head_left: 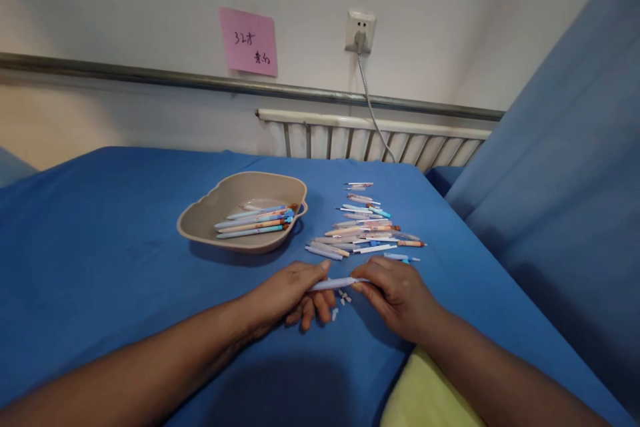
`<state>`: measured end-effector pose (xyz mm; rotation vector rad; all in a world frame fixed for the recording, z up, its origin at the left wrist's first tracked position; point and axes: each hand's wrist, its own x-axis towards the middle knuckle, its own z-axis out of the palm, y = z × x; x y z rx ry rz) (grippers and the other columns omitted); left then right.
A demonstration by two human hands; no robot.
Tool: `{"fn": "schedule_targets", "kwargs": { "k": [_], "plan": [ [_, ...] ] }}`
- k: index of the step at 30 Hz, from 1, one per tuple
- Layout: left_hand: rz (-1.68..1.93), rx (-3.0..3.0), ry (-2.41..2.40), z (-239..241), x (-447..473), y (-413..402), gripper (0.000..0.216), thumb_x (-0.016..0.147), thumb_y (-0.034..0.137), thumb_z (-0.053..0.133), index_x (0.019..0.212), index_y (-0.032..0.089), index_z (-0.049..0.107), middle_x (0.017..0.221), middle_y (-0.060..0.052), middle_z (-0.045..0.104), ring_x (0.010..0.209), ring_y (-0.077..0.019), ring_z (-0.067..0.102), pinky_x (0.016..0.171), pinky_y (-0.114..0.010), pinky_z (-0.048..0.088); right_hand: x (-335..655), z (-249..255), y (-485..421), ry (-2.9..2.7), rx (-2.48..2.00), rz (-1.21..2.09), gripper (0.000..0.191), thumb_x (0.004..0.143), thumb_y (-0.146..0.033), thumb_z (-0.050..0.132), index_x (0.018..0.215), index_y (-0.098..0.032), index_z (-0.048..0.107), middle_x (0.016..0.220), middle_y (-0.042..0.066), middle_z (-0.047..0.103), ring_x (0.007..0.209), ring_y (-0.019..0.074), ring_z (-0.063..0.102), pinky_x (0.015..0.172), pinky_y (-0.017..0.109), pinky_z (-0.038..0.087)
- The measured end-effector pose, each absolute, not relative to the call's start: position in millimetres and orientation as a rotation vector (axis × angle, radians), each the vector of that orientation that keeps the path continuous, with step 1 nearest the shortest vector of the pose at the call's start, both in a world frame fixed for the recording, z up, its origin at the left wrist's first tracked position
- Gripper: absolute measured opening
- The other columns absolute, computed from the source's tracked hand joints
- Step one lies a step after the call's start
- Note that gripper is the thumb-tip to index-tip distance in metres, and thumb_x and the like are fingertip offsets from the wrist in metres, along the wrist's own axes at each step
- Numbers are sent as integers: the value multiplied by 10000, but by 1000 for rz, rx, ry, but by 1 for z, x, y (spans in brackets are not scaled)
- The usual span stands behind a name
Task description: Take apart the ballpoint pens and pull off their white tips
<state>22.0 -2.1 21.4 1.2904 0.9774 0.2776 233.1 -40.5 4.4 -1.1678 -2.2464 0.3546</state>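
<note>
A pale lavender pen barrel [333, 284] lies level between my two hands. My left hand [300, 290] grips its left end between thumb and fingers. At the right end, my right hand [393, 290] pinches a thin part of the pen; whether the pieces are joined there I cannot tell. Just below the barrel, several tiny white pieces [345, 298] are scattered on the blue sheet. Beyond my hands lies a loose spread of pen parts [360, 230], with barrels, refills and brown or blue ends. Several pens [255, 221] rest in a beige basin [200, 230] to the left.
The blue sheet [125, 307] covers the bed. Behind it are a white rail [340, 122], a socket with a plugged-in cable [361, 32] and a pink note [249, 41] on the wall. A blue curtain [560, 113] hangs at right; yellow cloth [427, 393] lies under my right forearm.
</note>
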Motion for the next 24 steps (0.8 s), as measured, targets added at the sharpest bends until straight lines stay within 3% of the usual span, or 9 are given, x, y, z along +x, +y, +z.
{"fn": "schedule_targets", "kwargs": {
  "k": [3,6,9,12,17,21,24],
  "plan": [
    [395,1380,1015,20,23,-2,428,745,542,605,668,125,551,459,45,515,356,-49,402,347,-160,263,233,5,-41,-2240,-1172,365,166,927,-287,461,989,-222,601,782,36,605,715,164,566,631,269,381],
    [557,1375,959,22,25,-3,419,589,395,788,830,139,561,661,26,604,533,-77,527,443,-153,367,234,6,-41,-2223,-1186,364,167,930,-277,456,986,-218,602,782,34,604,720,160,566,640,265,381],
    [469,1291,965,21,25,-3,452,713,517,648,937,131,572,793,-37,650,523,-98,562,381,-163,332,234,7,-41,-2226,-1190,341,167,930,-278,457,987,-220,604,779,32,605,719,159,562,644,263,378],
    [367,1318,1000,15,24,0,504,811,594,460,739,113,593,566,-9,599,361,-68,447,330,-172,247,235,6,-42,-2231,-1177,321,160,925,-273,466,986,-216,604,767,28,599,704,156,556,639,260,376],
    [485,1390,985,12,24,1,341,716,467,666,727,140,569,541,42,556,428,-65,448,398,-165,300,234,5,-42,-2211,-1180,341,148,918,-255,473,976,-215,603,766,28,599,708,157,560,644,265,384],
    [483,1417,905,15,23,-2,323,714,418,688,853,132,630,631,27,580,542,-87,500,516,-195,395,232,9,-42,-2153,-1125,493,154,896,-241,497,1018,-227,589,865,38,619,792,168,578,697,279,424],
    [480,1385,907,13,20,1,337,721,434,683,838,121,641,619,14,584,541,-96,506,522,-205,398,233,11,-40,-1878,-1048,754,274,864,-272,540,1134,-234,522,1001,55,605,922,184,583,771,294,459]
  ]
}}
